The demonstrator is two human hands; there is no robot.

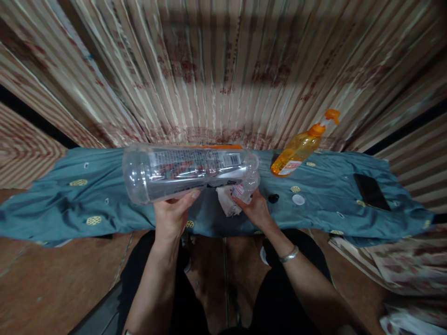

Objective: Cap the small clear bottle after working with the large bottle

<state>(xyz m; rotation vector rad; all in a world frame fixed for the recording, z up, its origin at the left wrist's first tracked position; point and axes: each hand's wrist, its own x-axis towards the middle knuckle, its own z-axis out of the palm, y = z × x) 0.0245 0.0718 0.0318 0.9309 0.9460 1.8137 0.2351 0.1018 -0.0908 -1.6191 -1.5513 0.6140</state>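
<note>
A large clear plastic bottle (pixel 188 167) with a printed label lies sideways in the air above the cloth, its narrower end to the right. My left hand (pixel 172 214) grips it from below near the wide end, thumb along its near side. My right hand (pixel 256 209) is closed at the other end on a crumpled white tissue or cloth (pixel 228 202), pressed against the bottle. Most of the fingers of both hands are hidden behind the bottle. Something orange (pixel 223 147) shows just behind the bottle's top edge.
A pump bottle (pixel 295 151) of orange liquid stands to the right on the teal cloth (pixel 115 204). Nearby lie a small black cap (pixel 273 198) and a white lid (pixel 298 199). Farther right is a dark phone (pixel 371 191). A pleated curtain (pixel 223 70) hangs behind.
</note>
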